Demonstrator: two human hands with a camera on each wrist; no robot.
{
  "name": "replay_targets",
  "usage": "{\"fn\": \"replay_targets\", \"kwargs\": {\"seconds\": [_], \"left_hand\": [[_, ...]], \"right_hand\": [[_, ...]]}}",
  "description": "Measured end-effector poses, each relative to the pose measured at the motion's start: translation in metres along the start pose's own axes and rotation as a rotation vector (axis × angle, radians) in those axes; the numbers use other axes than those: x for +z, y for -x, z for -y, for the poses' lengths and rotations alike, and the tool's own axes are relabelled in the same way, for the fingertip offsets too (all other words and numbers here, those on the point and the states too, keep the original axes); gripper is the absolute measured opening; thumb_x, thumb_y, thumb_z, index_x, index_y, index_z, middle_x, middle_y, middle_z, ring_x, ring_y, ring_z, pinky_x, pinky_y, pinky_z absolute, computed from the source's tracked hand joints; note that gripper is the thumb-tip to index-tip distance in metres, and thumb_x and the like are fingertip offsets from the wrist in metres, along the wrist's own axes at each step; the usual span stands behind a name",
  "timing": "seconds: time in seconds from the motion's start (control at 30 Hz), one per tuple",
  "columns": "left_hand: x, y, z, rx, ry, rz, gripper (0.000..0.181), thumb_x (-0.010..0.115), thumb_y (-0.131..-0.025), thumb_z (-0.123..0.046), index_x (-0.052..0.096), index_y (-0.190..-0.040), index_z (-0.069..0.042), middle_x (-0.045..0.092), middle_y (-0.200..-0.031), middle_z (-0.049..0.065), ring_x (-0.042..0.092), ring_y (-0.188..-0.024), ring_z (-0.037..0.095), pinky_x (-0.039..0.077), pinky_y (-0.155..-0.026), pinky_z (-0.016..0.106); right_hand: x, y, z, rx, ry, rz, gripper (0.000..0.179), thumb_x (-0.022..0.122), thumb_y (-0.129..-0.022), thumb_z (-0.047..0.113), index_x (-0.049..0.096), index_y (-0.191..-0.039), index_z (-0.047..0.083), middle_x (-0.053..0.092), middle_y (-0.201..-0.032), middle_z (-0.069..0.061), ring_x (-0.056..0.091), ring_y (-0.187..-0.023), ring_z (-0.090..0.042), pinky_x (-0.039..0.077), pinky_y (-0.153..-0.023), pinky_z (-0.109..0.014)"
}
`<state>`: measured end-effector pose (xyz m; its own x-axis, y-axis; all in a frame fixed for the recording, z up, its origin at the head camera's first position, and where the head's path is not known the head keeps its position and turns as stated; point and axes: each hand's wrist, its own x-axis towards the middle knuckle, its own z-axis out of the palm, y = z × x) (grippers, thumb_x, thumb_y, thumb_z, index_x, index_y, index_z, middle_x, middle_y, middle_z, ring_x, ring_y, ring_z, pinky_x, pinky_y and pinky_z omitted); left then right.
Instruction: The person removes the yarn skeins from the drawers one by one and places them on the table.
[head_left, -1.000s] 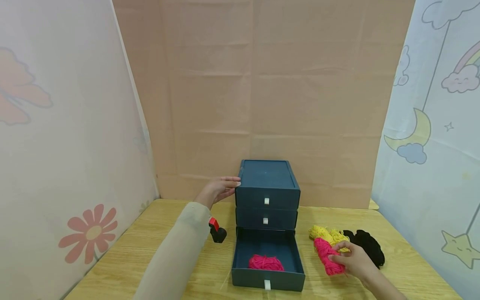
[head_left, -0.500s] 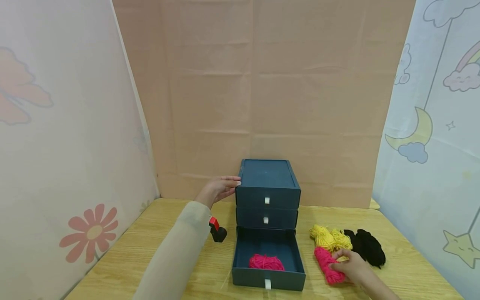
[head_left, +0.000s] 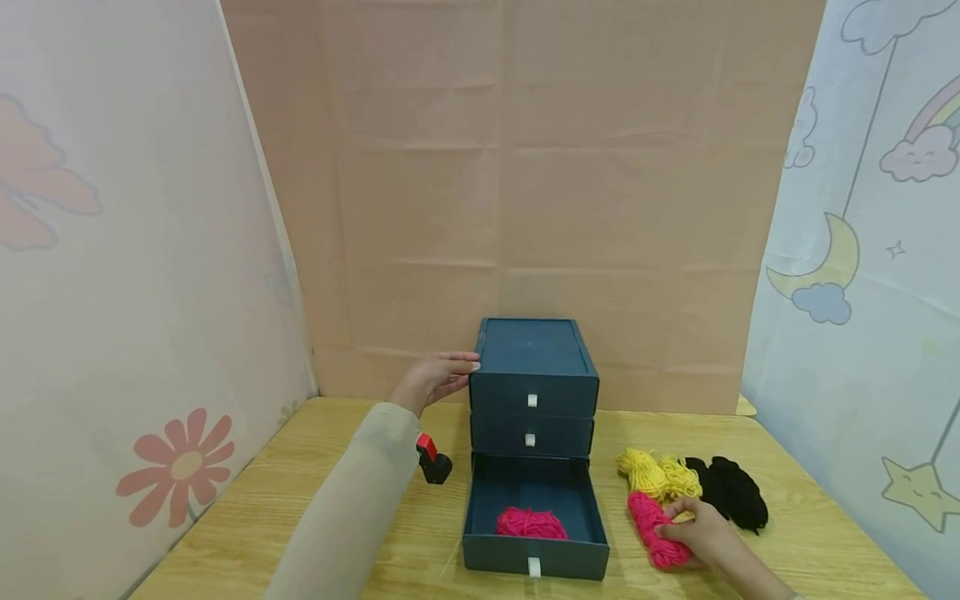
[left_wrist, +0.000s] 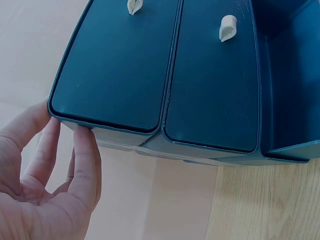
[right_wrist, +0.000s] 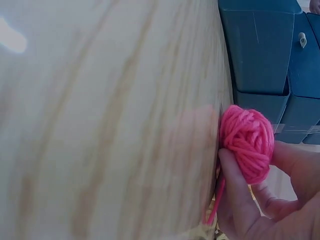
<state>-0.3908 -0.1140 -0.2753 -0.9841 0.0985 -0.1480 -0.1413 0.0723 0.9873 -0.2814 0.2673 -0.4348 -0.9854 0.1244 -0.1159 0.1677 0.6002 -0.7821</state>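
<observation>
My right hand point(head_left: 705, 533) pinches a bright pink skein of yarn point(head_left: 658, 530) low over the table, right of the open drawer. In the right wrist view, thumb and fingers lie around the pink skein point(right_wrist: 247, 142), and a loose strand hangs beside it. My left hand point(head_left: 435, 382) rests against the upper left edge of a dark blue drawer cabinet point(head_left: 534, 348), its fingers nearly straight. The left wrist view shows fingertips point(left_wrist: 85, 137) touching the cabinet's corner. The bottom drawer point(head_left: 537, 557) is pulled out, with another pink skein point(head_left: 531, 524) inside.
Yellow yarn point(head_left: 660, 475) and black yarn point(head_left: 731, 493) lie at the right of the wooden table point(head_left: 300, 500). The upper two drawers, each with a white pull tab point(head_left: 532, 401), are closed. A brown paper backdrop point(head_left: 420, 208) stands behind.
My right hand has moved the pink skein slightly down and toward me, away from the yellow yarn, then held nearly still. The left hand stays at the cabinet's edge.
</observation>
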Motion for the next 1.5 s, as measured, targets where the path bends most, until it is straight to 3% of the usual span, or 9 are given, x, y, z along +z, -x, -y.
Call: {"fn": "replay_targets", "kwargs": {"seconds": [0.2, 0.53, 0.77, 1.5], "left_hand": [[0.0001, 0.0017, -0.0007, 0.006, -0.006, 0.008, 0.029, 0.069, -0.09, -0.014, 0.069, -0.119, -0.01, 0.064, -0.095, 0.0, 0.059, -0.082, 0.011, 0.051, -0.097, 0.027], [0.0004, 0.0013, 0.0011, 0.01, -0.012, -0.003, 0.028, 0.069, -0.09, -0.014, 0.07, -0.118, -0.01, 0.065, -0.099, 0.001, 0.06, -0.084, 0.012, 0.049, -0.1, 0.029], [0.0004, 0.0007, 0.0032, 0.016, -0.032, -0.011, 0.028, 0.069, -0.09, -0.015, 0.07, -0.117, -0.012, 0.066, -0.108, 0.004, 0.061, -0.089, 0.014, 0.051, -0.096, 0.026], [-0.0002, 0.0019, 0.0031, 0.017, -0.031, -0.019, 0.027, 0.069, -0.09, -0.016, 0.071, -0.116, -0.012, 0.066, -0.111, 0.005, 0.061, -0.091, 0.015, 0.053, -0.092, 0.025]], "right_hand": [[-0.0017, 0.0015, 0.0013, -0.015, 0.013, 0.015, 0.025, 0.076, -0.08, 0.012, 0.057, -0.092, 0.0, 0.057, -0.072, -0.004, 0.051, -0.064, -0.013, 0.043, -0.055, -0.024], [-0.0028, 0.007, 0.004, 0.039, -0.045, 0.044, 0.035, 0.079, -0.08, 0.019, 0.056, -0.097, -0.001, 0.062, -0.078, -0.007, 0.057, -0.065, -0.013, 0.051, -0.057, -0.027], [-0.0021, 0.0081, 0.004, 0.054, -0.066, 0.059, 0.037, 0.077, -0.082, 0.02, 0.053, -0.101, -0.001, 0.059, -0.077, -0.006, 0.054, -0.062, -0.013, 0.052, -0.055, -0.027], [-0.0031, 0.0099, 0.0017, 0.029, -0.108, 0.076, 0.047, 0.079, -0.081, 0.024, 0.05, -0.107, -0.002, 0.058, -0.083, -0.009, 0.054, -0.068, -0.016, 0.053, -0.058, -0.03]]}}
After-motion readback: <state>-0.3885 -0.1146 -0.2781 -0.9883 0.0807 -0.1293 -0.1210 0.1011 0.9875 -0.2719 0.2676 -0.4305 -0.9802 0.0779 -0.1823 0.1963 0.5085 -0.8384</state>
